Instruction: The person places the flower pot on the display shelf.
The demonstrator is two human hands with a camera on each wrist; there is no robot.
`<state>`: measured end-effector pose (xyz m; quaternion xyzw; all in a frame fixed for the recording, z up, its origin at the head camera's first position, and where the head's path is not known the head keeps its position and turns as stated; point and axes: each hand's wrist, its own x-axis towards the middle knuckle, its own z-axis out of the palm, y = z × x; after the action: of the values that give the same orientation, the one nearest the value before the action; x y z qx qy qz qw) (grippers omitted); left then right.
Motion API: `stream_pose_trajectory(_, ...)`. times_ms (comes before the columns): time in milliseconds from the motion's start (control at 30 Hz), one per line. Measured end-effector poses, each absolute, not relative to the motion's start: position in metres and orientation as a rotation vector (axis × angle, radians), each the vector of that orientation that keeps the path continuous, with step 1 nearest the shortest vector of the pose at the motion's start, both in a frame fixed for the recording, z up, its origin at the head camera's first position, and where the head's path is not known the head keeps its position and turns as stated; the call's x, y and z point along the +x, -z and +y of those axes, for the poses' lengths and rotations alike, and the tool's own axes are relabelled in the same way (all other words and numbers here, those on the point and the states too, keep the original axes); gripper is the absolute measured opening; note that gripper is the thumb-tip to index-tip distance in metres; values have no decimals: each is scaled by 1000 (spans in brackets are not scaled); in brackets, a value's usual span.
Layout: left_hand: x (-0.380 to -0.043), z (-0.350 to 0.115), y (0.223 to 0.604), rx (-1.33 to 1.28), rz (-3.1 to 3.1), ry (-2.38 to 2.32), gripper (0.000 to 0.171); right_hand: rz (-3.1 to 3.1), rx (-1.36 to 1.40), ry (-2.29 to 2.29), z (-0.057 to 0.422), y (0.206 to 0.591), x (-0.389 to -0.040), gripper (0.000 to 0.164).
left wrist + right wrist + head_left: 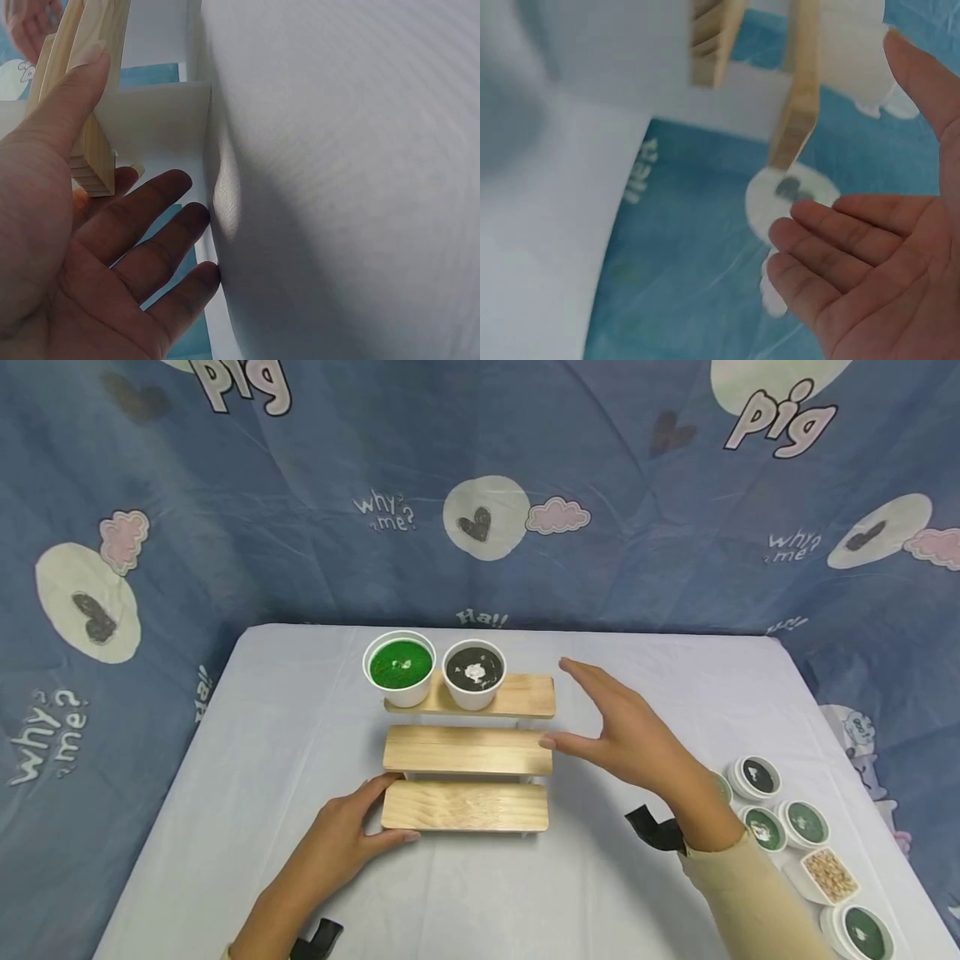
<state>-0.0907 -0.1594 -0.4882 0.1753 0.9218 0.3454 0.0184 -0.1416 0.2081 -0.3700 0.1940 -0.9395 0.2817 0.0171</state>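
Note:
A stepped rack with three wooden boards [468, 752] stands mid-table. On its top board, a white cup with green content [402, 664] sits at the left end, beside a white cup with dark grey content [474, 668] that has a white patch on top. My left hand [341, 835] holds the left end of the lowest board, thumb [79, 79] along its front edge and index finger behind it. The other fingers of that hand stretch out below the board. To the rack's right, my right hand [637, 739] hovers with fingers spread and nothing in it.
At the table's right side stand several small white cups with green or dark content, such as a green one [806, 822], and a rectangular tub of beige bits [828, 875]. A blue printed cloth [637, 527] hangs behind the white-covered table [300, 710].

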Motion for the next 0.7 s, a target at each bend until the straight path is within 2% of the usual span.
stream_pose_trajectory(433, -91, -160, 490, 519, 2845, -1068, 79, -2983, 301, -872, 270, 393, -102, 90)
stream_pose_trajectory(700, -91, -160, 489, 524, 2847, -1071, 79, -3044, 168, -854, 300, 404, -79, 96)
